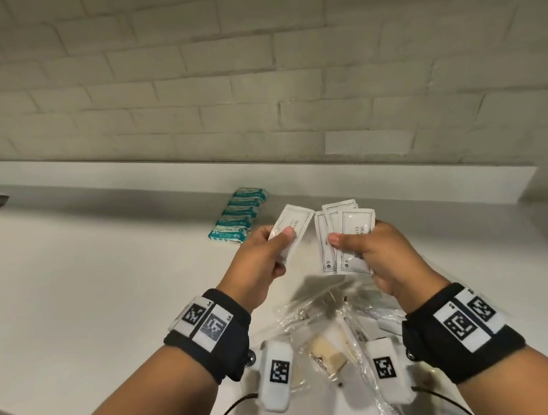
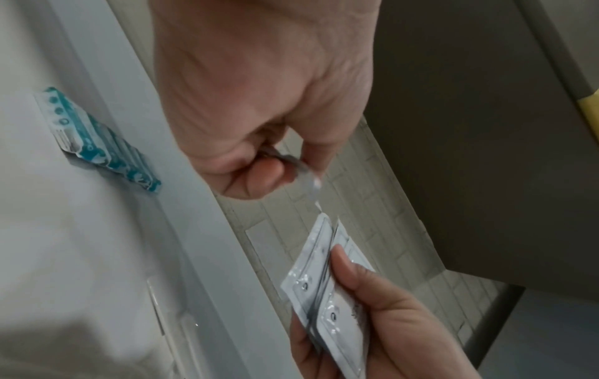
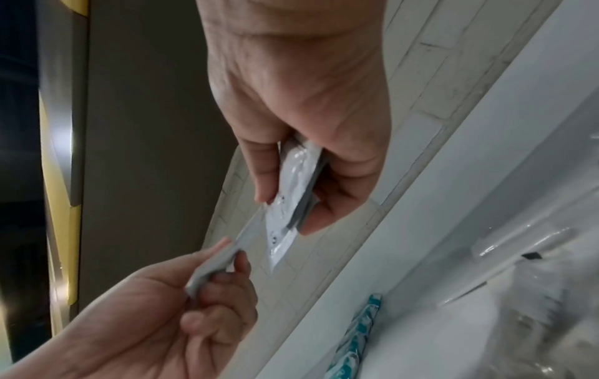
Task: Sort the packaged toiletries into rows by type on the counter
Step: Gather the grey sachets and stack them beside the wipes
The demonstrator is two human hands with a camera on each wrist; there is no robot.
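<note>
Head-view footage showed the left hand (image 1: 265,260) pinching a single white sachet (image 1: 294,227) apart from the fanned sachets (image 1: 347,239) gripped in the right hand (image 1: 375,257), probably to lay it down alone. Its long axis tilted up and to the right, away from the person. Both hovered over the tabletop (image 1: 85,282), near the row of teal packets (image 1: 237,217) lying flat by the wall.

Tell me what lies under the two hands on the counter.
Under the left hand and right hand lies a heap of clear plastic packets on the counter, one with a tan item. The wrists cover part of the heap.
</note>
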